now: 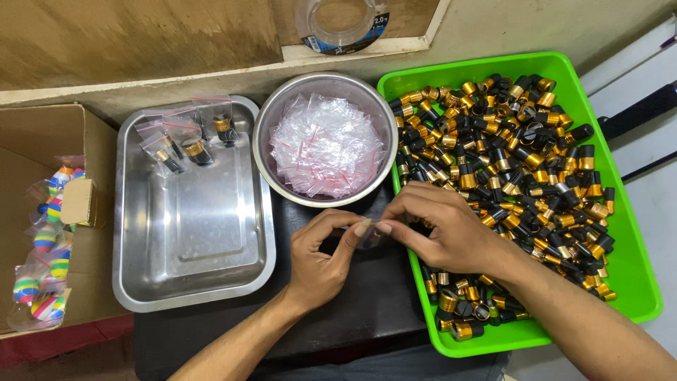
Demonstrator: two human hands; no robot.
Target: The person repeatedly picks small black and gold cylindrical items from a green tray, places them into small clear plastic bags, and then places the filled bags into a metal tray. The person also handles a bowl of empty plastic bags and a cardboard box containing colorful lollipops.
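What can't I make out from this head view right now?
- Small clear bag pinched between left hand and right hand: fingertips cover it, so whether it holds a part cannot be told.
- Parts in the green tray under the right hand: hidden.
- Clear spool: cut by the top edge.
- Cardboard box: cut by the left edge.

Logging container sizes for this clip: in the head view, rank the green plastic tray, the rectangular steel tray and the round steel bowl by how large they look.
1. Green plastic tray, largest.
2. Rectangular steel tray, somewhat smaller.
3. Round steel bowl, smallest.
All sit at similar distance on one surface, so nearness hardly skews this; the right hand covers part of the green tray.
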